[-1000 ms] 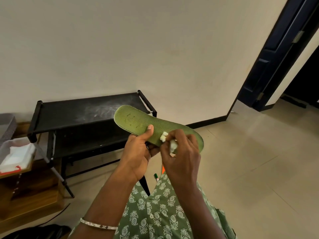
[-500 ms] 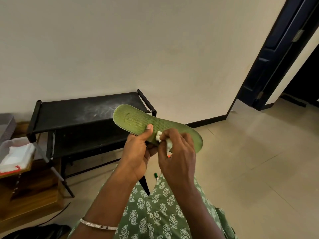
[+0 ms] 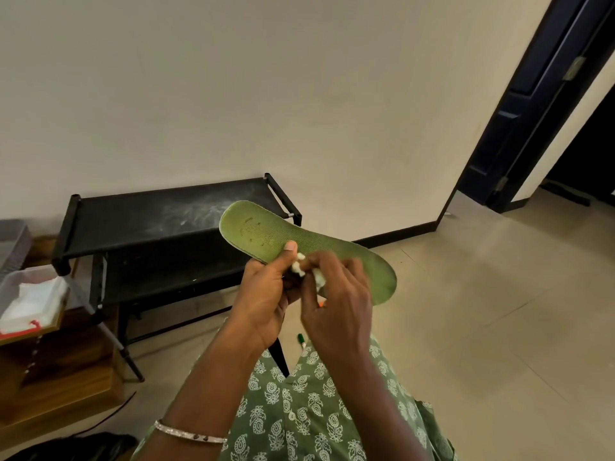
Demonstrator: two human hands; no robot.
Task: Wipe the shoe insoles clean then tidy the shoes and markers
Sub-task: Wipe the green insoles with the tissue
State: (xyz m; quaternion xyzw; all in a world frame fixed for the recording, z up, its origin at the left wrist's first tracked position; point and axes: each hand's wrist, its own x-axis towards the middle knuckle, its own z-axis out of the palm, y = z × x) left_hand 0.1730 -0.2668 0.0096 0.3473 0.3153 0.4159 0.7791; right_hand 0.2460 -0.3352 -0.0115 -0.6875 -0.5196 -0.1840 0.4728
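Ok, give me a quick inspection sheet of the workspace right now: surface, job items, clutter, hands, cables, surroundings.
Surface: black metal-framed shoe rack, white dusty smears on its top shelf; beige tiled floor.
Job's things: green textured foam insole held in the air; green-capped marker on the floor below the hands.
Clutter: clear plastic box of white cloths on a wooden stand.
Hands: left hand grips the insole, thumb on top; right hand pinches a crumpled white wipe against it.
Cables: thin dark cord on the floor beside the stand.
Surroundings: cream wall; dark blue door at the right.
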